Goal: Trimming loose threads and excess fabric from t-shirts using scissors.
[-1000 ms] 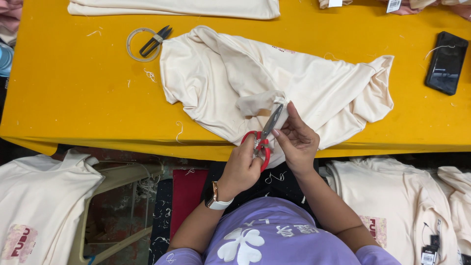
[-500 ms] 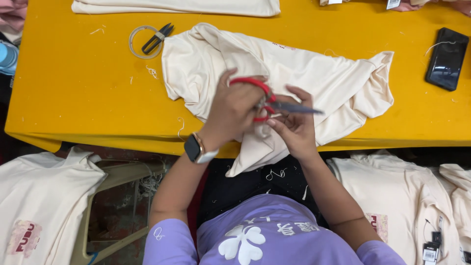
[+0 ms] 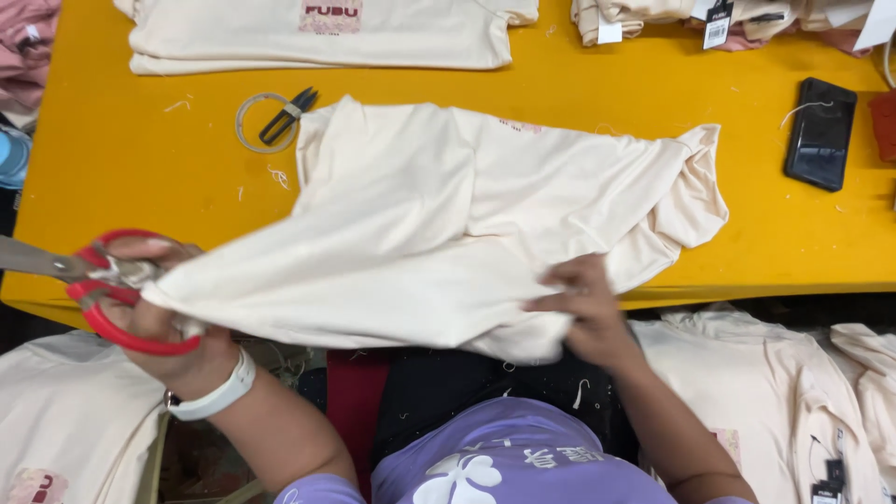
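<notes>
- The left hand (image 3: 154, 308) was closed in a tight grip on the red-handled scissors (image 3: 103, 289) and also pinched one edge of the cream shirt (image 3: 448, 224).
- The right hand (image 3: 583, 313) pinched the shirt's near edge, fingers pressed together on the cloth.
- The shirt lay spread across the yellow worktop (image 3: 140, 187), its near part lifted and stretched between both hands.
- Left of the shirt, small black snips (image 3: 287, 114) rested on a clear tape ring (image 3: 264, 123).
- Right of the shirt lay a black phone (image 3: 819, 133).
- Beyond the shirt, a folded cream shirt (image 3: 317, 37) carried a small rectangular red print; white hang tags (image 3: 717, 23) sat on the garments to its right.
</notes>
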